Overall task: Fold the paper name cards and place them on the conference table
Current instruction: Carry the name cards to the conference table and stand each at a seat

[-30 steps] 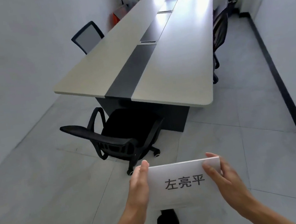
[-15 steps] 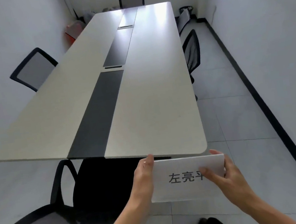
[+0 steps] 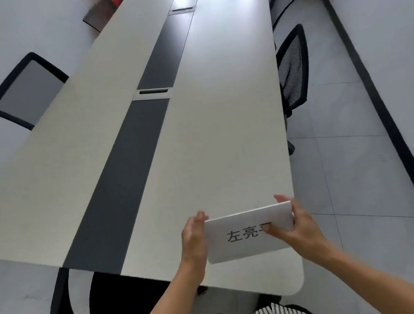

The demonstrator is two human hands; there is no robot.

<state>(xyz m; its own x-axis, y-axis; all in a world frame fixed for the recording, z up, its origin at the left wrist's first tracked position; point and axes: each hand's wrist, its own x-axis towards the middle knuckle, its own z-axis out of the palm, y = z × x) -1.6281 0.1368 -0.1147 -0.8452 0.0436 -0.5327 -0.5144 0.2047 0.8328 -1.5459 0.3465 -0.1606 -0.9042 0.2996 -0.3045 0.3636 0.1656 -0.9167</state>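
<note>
you are holding the white name card [image 3: 241, 247] over the near right corner of the long pale counter [image 3: 223, 128]. your left hand [image 3: 193, 235] is gripping its left edge. your right hand [image 3: 302, 226] is pinching its right end, with the thumb covering the last printed character. a dark strip [image 3: 124, 180] is running down the counter's middle. a black mesh chair [image 3: 26, 91] is standing along the left side, and a second chair [image 3: 292, 66] is standing along the right.

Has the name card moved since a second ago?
Yes, forward: the name card was short of the table; now it is over its near right corner.
</note>
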